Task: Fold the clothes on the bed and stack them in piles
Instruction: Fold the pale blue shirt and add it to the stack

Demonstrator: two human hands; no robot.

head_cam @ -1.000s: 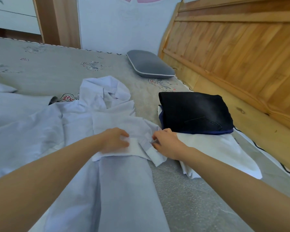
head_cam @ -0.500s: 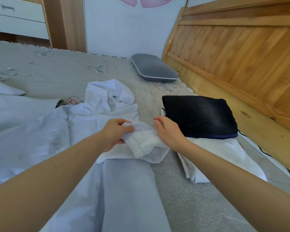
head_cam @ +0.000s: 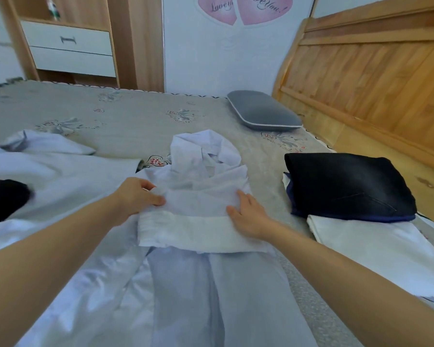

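The pale lilac cotton shirt (head_cam: 206, 196) lies mid-bed on the grey patterned bed cover (head_cam: 125, 126) — left hand (head_cam: 138, 196) pinches its folded edge, right hand (head_cam: 248, 216) presses flat, fingers straight and slightly spread.

Count, bed surface:
- Hands: 2, left hand (head_cam: 138, 196) and right hand (head_cam: 248, 216).
- White shirt (head_cam: 203, 196) under both hands: 1.
- Folded pile right of the right hand: 2 items, dark jeans (head_cam: 348, 184) on white garment (head_cam: 361, 236).
- Pillow (head_cam: 263, 111) beyond the hands: 1.
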